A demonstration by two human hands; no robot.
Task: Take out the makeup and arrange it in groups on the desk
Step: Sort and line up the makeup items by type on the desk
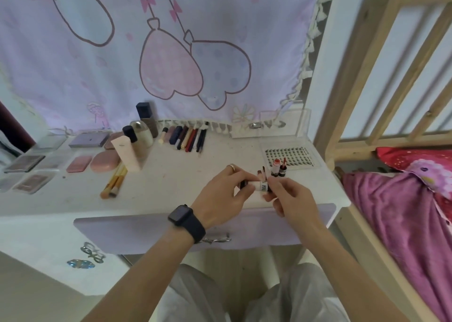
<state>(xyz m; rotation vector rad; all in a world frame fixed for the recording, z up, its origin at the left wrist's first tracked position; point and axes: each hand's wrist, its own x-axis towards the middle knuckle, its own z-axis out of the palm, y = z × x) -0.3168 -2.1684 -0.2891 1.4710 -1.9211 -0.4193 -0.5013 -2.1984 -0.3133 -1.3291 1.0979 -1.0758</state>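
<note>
Both my hands hold one small white and black lipstick tube [259,186] just above the desk's front edge. My left hand [223,195] pinches its left end and my right hand [291,199] pinches its right end. Right behind them a few lip products [278,169] stand upright on the white desk [186,175]. At the back lies a row of pencils and pens [188,138]. Bottles and a pale tube [137,136] stand left of it. Eyeshadow palettes [31,167] and pink compacts [97,161] fill the left end, with makeup brushes [115,181] beside them.
A clear box of false lashes [288,156] lies at the desk's right, with a clear acrylic organizer [271,123] behind it. The lilac drawer front [146,231] sits below my wrists. A wooden bed frame [367,77] with pink bedding [403,206] stands on the right.
</note>
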